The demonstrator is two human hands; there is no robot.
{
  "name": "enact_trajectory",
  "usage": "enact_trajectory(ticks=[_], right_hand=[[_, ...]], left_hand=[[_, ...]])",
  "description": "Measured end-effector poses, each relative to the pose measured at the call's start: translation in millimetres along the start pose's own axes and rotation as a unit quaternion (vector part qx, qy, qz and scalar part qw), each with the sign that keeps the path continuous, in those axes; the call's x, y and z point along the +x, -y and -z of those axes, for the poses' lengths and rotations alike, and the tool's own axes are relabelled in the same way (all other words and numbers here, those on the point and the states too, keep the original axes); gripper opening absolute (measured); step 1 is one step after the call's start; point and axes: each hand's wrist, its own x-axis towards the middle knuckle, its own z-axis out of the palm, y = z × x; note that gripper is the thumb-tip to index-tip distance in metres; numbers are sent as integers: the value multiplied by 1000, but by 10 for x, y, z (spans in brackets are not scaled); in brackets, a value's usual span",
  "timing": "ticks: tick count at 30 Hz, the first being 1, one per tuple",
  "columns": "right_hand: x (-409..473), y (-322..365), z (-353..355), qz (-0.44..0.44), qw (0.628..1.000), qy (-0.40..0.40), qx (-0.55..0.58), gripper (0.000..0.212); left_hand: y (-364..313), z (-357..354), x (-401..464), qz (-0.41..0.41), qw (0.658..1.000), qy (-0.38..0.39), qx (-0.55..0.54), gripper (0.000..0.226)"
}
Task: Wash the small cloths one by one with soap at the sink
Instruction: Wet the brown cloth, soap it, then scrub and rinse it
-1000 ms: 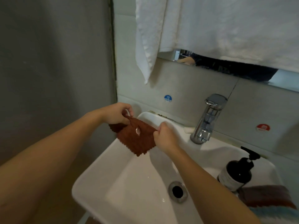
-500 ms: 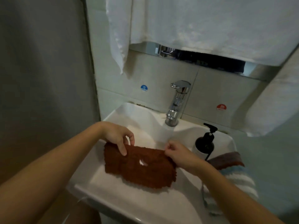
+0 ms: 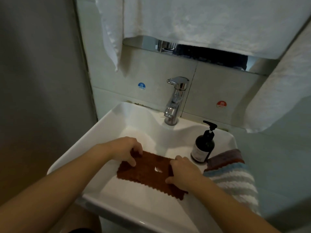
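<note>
Both hands pinch cloth [image 3: 148,174] | left hand [image 3: 127,150], right hand [image 3: 182,172] grip opposite edges | soft, limp, light; hold by edges

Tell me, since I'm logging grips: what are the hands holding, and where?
Both hold the brown cloth: left hand pinches its far left corner, right hand grips its right edge.

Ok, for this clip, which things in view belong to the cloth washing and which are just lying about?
Part of the job:
brown cloth, held spread over the sink by left hand and right hand
tap
soap bottle
waiting cloths: maroon cloth, striped cloth

Just there:
white towels hanging above
cold sticker, hot sticker
</note>
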Motion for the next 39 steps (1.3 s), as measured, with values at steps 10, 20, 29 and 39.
enact_trajectory(ticks=[10, 20, 29, 39], right_hand=[[-38, -175, -141, 19, 999, 22, -13, 80], [-75, -216, -43, 1, 999, 33, -17, 86], [-35, -217, 24, -10, 999, 43, -14, 86], [1, -188, 5, -12, 999, 39, -32, 82]], left_hand=[[-53, -86, -13, -5, 989, 74, 129, 88], [-34, -90, -18, 6, 990, 77, 119, 91], [-136, 147, -44, 9, 991, -89, -98, 88], [-830, 917, 13, -136, 876, -292, -359, 44]])
